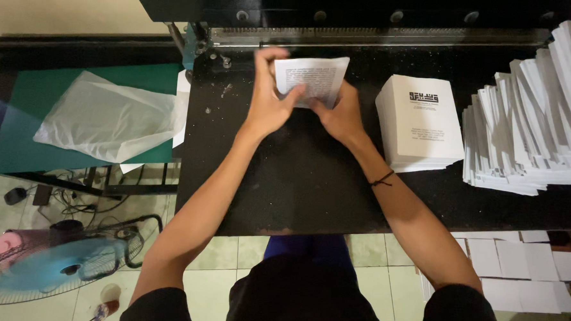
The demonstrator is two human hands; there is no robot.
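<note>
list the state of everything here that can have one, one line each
left hand: gripping the small printed stack
right hand: gripping the same stack
small printed stack: held on edge above the black table
black table: speckled with paper bits
neat paper stack: squared, lying flat
big paper pile: fanned, uneven
plastic bag: crumpled on the green sheet
floor fan: blades blurred, spinning

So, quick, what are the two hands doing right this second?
Left hand: closed on the left side of the small stack of printed sheets.
Right hand: gripping the same stack from below, on the right.
</note>
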